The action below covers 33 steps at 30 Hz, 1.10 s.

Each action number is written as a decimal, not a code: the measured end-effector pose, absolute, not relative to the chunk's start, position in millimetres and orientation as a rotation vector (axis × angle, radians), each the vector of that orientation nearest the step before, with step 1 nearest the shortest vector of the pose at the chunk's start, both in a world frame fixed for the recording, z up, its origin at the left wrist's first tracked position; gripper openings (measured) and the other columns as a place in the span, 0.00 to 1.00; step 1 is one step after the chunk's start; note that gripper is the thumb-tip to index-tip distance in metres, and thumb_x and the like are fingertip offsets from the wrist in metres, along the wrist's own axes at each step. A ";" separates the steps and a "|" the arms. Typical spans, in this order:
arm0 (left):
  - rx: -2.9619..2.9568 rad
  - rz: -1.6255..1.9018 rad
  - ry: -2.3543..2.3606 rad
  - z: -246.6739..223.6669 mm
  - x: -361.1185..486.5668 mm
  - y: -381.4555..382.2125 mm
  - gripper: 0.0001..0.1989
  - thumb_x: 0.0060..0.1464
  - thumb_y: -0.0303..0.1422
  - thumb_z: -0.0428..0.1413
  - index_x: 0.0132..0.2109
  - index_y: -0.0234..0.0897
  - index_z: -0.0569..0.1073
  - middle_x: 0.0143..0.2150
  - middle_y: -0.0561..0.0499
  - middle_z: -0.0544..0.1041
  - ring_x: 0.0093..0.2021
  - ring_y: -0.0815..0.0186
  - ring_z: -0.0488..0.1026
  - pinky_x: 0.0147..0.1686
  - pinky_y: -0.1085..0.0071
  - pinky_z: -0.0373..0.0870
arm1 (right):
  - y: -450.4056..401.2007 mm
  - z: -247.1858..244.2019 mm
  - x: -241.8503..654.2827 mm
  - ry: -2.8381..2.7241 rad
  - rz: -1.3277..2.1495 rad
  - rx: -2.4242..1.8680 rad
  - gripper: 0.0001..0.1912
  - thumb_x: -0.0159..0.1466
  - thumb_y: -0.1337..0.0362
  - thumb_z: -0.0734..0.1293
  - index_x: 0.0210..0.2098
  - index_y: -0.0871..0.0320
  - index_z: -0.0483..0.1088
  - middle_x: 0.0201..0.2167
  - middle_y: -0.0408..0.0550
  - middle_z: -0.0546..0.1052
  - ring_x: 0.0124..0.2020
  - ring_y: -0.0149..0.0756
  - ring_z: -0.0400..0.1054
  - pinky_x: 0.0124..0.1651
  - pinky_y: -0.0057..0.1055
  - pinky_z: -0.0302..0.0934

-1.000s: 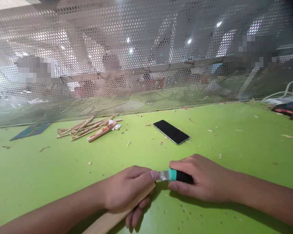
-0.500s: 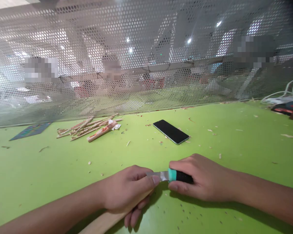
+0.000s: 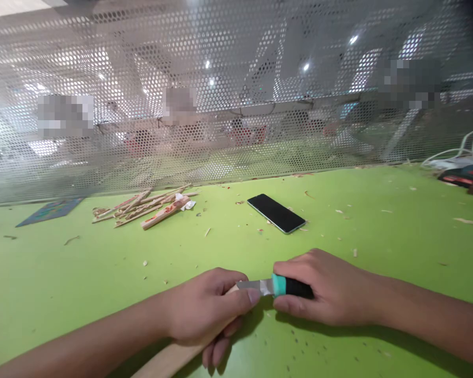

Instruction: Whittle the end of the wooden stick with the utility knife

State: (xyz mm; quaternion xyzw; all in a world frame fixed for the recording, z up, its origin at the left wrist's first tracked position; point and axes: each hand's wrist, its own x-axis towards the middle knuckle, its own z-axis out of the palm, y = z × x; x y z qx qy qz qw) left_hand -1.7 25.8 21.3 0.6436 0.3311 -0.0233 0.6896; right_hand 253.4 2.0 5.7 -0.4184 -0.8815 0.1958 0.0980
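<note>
My left hand (image 3: 205, 304) is wrapped round a pale wooden stick (image 3: 169, 358), which runs from the bottom edge up to the fingers. Its thumb rests against the metal blade of a knife (image 3: 295, 287). The knife's black and teal handle is closed in my right hand (image 3: 331, 291), and the blade points left, its tip at the upper end of the stick. Part of the stick is hidden under my left hand.
A black phone (image 3: 276, 212) lies beyond my hands on the green table (image 3: 82, 294). Further left are a pile of wood strips (image 3: 142, 207) and a dark flat card (image 3: 49, 211). Shavings are scattered about. A perforated metal screen (image 3: 220, 136) stands behind; a cable (image 3: 453, 154) lies far right.
The knife blade has shifted very slightly against the stick, and a bit more of the stick's upper end shows beside it. Both hands keep their holds.
</note>
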 end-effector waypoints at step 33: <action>1.420 -0.088 0.724 18.4 -3.4 30.3 0.27 0.63 0.59 0.51 0.31 0.41 0.62 0.16 0.59 0.65 0.13 0.70 0.66 0.12 0.78 0.60 | 2.5 5.0 252.8 -2.600 0.556 -1.230 0.29 0.71 0.37 0.60 0.29 0.56 0.66 0.22 0.41 0.70 0.21 0.31 0.58 0.26 0.29 0.44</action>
